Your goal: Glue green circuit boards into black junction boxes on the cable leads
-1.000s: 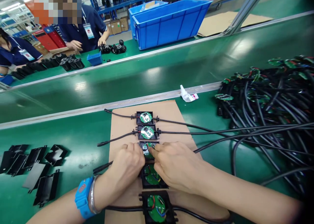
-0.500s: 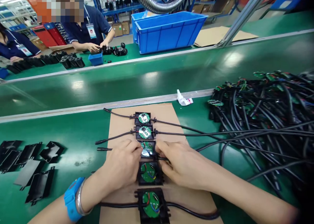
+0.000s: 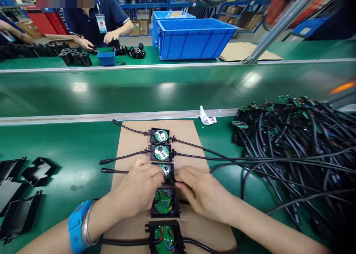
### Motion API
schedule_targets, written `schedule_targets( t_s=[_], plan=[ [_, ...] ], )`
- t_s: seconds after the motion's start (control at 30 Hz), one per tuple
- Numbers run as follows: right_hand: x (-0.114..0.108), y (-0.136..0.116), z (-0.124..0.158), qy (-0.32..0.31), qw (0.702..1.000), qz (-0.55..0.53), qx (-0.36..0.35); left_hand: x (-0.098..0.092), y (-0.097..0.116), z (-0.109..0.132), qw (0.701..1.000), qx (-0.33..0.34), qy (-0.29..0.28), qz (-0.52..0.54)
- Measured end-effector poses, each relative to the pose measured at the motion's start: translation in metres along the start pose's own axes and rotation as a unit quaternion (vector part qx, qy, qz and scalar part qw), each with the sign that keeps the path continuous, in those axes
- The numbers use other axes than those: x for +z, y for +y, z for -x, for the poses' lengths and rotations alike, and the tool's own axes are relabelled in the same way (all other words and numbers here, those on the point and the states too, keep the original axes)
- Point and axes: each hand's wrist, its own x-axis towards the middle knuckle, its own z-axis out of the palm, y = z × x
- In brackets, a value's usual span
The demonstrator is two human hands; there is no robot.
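Note:
Five black plastic boxes lie in a column on a cardboard sheet (image 3: 191, 131), each with a round green circuit board inside. My left hand (image 3: 140, 187) is closed at the left side of the third box (image 3: 171, 175), its fingertips over the edge of the circuit board (image 3: 166, 169). A black cable (image 3: 114, 171) runs in under that hand. At the box's right edge, my right hand (image 3: 201, 191) is closed, thumb and forefinger around the cable's exit; the pinched part is hidden. Nearest me sit the fourth box (image 3: 175, 209) and fifth box (image 3: 151, 231).
Many black cables with green boards (image 3: 278, 146) are heaped on the right. Black plastic shells (image 3: 20, 213) lie left. A white scrap (image 3: 206, 116) rests near the metal rail (image 3: 69, 119). Across the belt are a blue bin (image 3: 194, 38) and a co-worker (image 3: 108, 20).
The view has tilted and shifted slightly, so the boxes sit lower. My hands stay at the third box, the right fingers slightly shifted. The co-worker's hands have moved apart.

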Motion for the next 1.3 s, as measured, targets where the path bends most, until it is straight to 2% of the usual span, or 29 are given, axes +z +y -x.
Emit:
schedule_targets(
  t_s=[0.07, 0.1, 0.23, 0.33, 0.43, 0.63, 0.73, 0.87, 1.0, 1.07, 1.13, 1.2, 1.23, 1.3],
  plan=[
    [0.010, 0.006, 0.001, 0.071, 0.996, 0.041, -0.027, -0.001, 0.001, -0.001, 1.000, -0.004, -0.007, -0.010],
    [0.013, 0.008, 0.002, 0.084, 0.995, 0.055, -0.027, -0.002, 0.002, -0.001, 1.000, -0.009, -0.015, -0.015],
    [0.008, 0.007, 0.004, 0.033, 0.997, 0.072, -0.004, -0.005, 0.005, -0.002, 0.998, -0.026, -0.046, -0.025],
    [0.001, 0.005, 0.004, -0.002, 0.994, 0.109, 0.008, -0.005, 0.005, -0.002, 0.999, -0.016, -0.039, -0.026],
    [0.004, 0.006, 0.002, -0.030, 0.987, 0.158, 0.007, -0.003, 0.007, -0.004, 0.998, -0.006, -0.042, -0.035],
    [0.020, 0.009, 0.002, 0.003, 0.966, 0.248, -0.072, -0.003, 0.013, -0.010, 0.994, -0.020, -0.070, -0.081],
    [0.014, 0.011, 0.003, 0.031, 0.975, 0.214, -0.049, -0.002, 0.012, -0.006, 0.996, -0.012, -0.053, -0.067],
    [0.007, 0.014, 0.001, 0.048, 0.995, 0.089, -0.001, 0.000, 0.008, -0.003, 0.997, -0.007, -0.032, -0.074],
    [0.016, 0.016, 0.001, 0.093, 0.995, 0.029, -0.019, 0.002, 0.011, -0.007, 0.993, -0.002, -0.053, -0.102],
    [0.014, 0.016, 0.002, 0.084, 0.996, 0.022, -0.033, 0.002, 0.016, -0.007, 0.993, -0.008, -0.061, -0.101],
    [0.006, 0.016, 0.002, 0.045, 0.998, 0.012, -0.043, -0.001, 0.020, -0.005, 0.996, -0.010, -0.059, -0.074],
    [-0.005, 0.019, 0.000, 0.006, 0.999, 0.001, -0.051, -0.006, 0.018, -0.002, 0.999, -0.014, -0.034, -0.025],
    [-0.010, 0.022, -0.003, 0.007, 0.999, 0.001, -0.051, -0.010, 0.013, -0.001, 1.000, -0.020, -0.004, -0.003],
    [-0.014, 0.030, -0.010, 0.055, 0.998, 0.013, -0.041, -0.018, -0.003, -0.002, 0.996, -0.052, 0.075, 0.004]
  ],
)
